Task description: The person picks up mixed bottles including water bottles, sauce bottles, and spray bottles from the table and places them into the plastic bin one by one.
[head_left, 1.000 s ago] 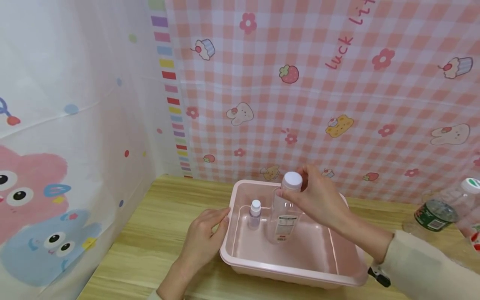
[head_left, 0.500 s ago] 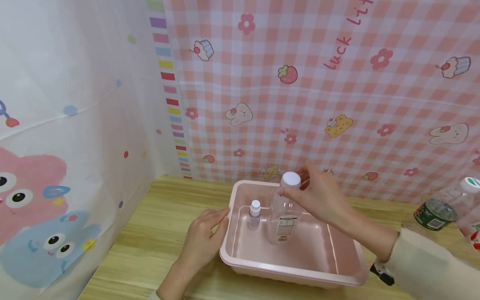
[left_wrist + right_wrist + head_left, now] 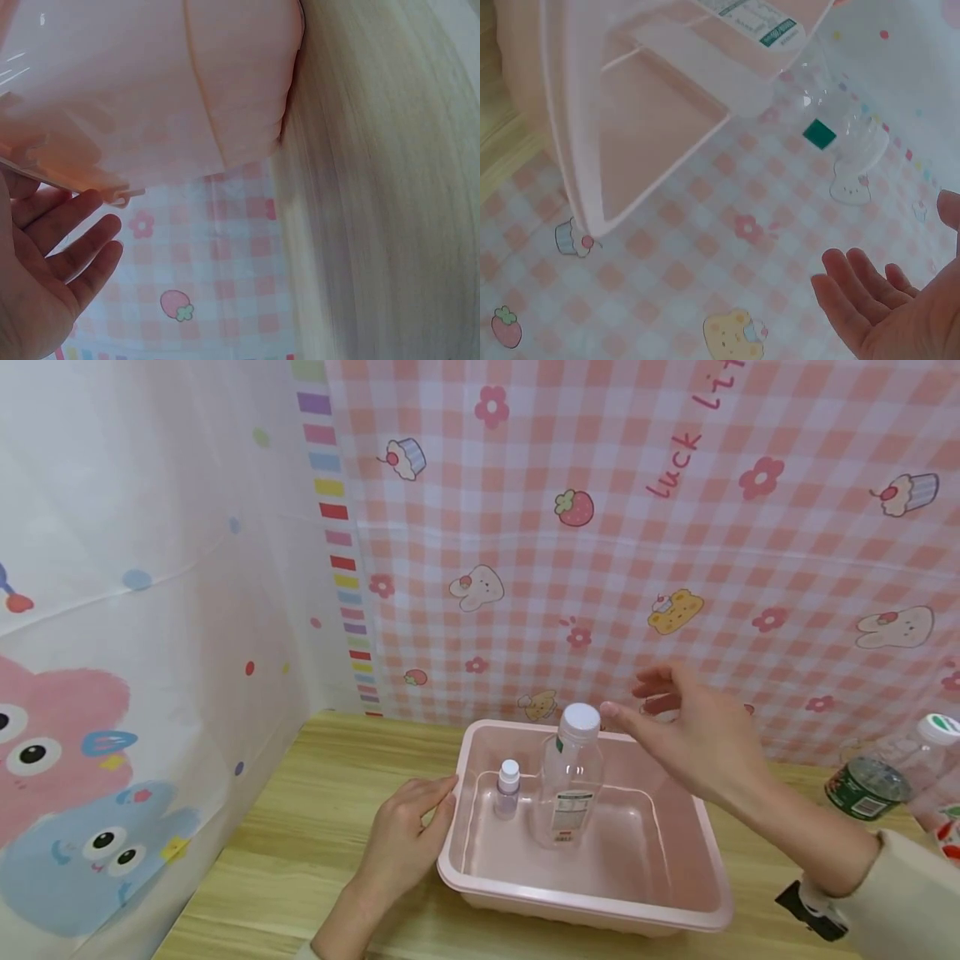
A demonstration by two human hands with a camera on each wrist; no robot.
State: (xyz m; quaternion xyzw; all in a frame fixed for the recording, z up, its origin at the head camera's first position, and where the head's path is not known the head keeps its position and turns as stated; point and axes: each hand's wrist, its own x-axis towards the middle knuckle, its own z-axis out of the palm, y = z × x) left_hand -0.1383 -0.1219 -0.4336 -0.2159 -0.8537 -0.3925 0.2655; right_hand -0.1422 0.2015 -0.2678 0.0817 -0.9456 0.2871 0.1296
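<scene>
Touching basin (image 3: 585, 904): left hand (image 3: 411, 828) (grip unclear); right hand (image 3: 701, 735) near bottle (image 3: 573, 775).

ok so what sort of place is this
Probably an indoor tabletop corner screened with printed fabric: a wood-grain table in front of a hanging pink checked cloth, with a white cartoon-print cloth on the left.

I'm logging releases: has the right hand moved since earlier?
Yes: in the head view, the right hand has moved rightward, off the tall bottle, judged against the pink basin.
</scene>
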